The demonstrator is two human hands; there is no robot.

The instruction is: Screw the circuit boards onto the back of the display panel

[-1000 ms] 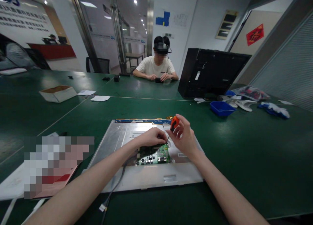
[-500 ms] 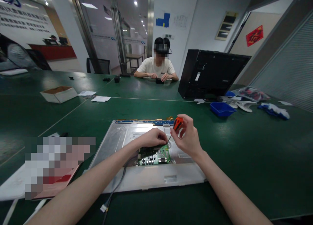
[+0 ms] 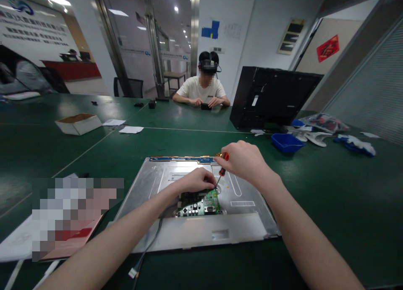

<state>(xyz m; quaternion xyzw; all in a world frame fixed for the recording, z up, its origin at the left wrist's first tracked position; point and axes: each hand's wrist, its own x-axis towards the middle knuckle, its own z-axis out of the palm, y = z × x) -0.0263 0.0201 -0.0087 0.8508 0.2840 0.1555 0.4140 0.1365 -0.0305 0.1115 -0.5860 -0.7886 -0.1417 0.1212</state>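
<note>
My right hand is wrapped from above around the red and black handle of a screwdriver. The shaft slants down to the left, and its tip meets the upper right corner of a green circuit board. Right by that tip, my left hand has its fingers pinched together; whatever lies between them is hidden. The board sits on the back of a silver metal display panel, which lies flat on the table. Part of the board is behind my left hand.
Dark cables trail off the panel's near edge. A pink and white item, partly blurred, lies left. Beyond are a white box, a blue tray, gloves and a black monitor. A person sits opposite.
My right hand has turned over and shifted its hold, from fingertips beside the screwdriver's handle to a grip over its top. My left hand stays by the tip.
</note>
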